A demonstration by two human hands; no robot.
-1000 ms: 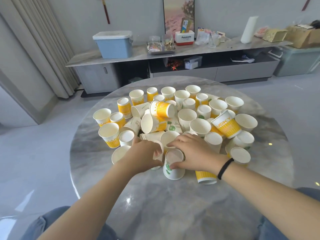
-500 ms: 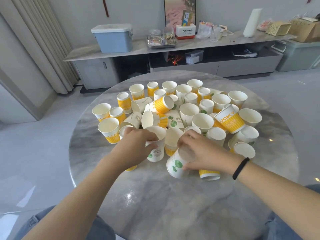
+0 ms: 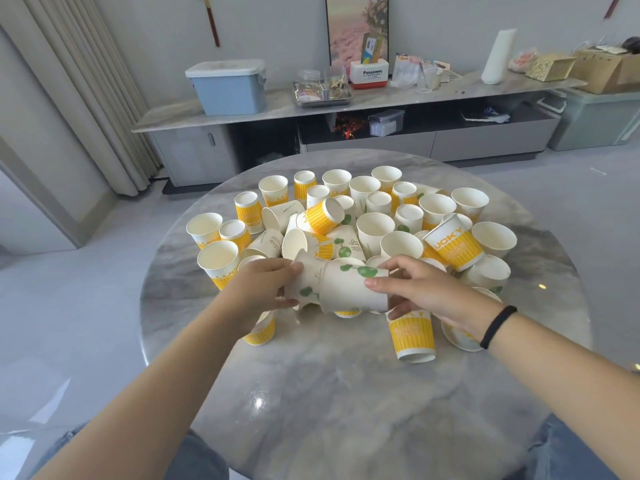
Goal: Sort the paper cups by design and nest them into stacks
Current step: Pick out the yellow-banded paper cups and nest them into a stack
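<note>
Two white cups with green leaf prints were held on their sides above the near edge of the pile, end to end. The left cup [image 3: 306, 280] was gripped by the left hand [image 3: 258, 289], thumb below and fingers curled over its top. The right cup [image 3: 353, 289] was gripped by the right hand [image 3: 426, 289], fingers wrapped over its far end; the left cup's narrow end appeared to be tucked into it. A black band [image 3: 498, 325] was worn on the right wrist. Behind them, a heap of yellow-striped and green-leaf cups [image 3: 363, 220] was spread over the round marble bench [image 3: 329, 393], some upright, some tipped. A yellow-striped cup [image 3: 412, 336] was lying just below the right hand.
</note>
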